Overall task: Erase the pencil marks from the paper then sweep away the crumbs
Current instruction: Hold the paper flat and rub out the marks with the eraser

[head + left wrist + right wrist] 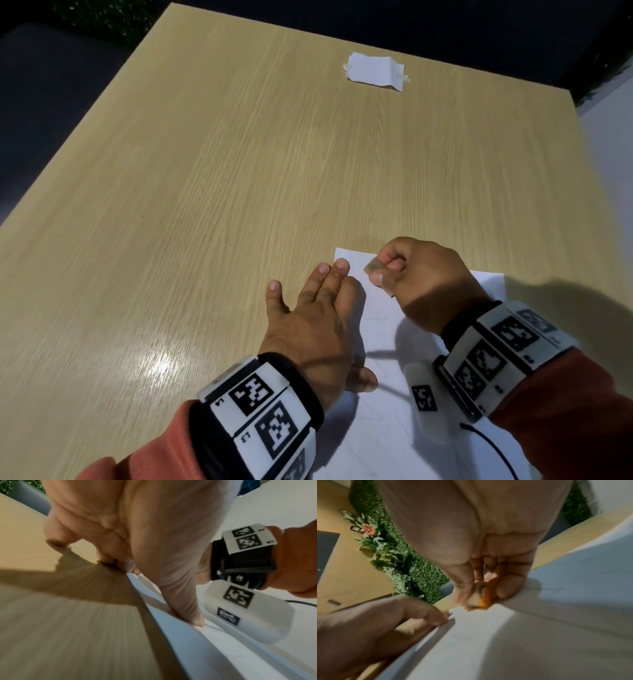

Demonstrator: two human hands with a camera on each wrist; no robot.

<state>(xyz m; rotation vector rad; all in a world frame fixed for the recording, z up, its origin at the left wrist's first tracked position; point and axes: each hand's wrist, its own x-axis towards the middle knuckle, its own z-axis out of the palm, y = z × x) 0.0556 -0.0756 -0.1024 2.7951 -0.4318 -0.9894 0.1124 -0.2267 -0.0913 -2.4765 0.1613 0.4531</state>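
A white sheet of paper (383,342) with faint pencil lines lies near the front right of the wooden table (205,205). My left hand (318,318) lies flat with straight fingers on the paper's left edge, the thumb (187,609) pressing on the sheet. My right hand (411,281) pinches a small eraser (375,269) between thumb and fingers near the paper's far left corner. In the right wrist view the eraser (481,597) shows an orange sleeve and touches the paper (522,635). Crumbs are too small to tell.
A small white piece of paper (375,72) is taped to the table near the far edge. Dark floor surrounds the table. A green plant wall (406,561) stands beyond it. A black cable (493,448) trails from my right wrist over the sheet.
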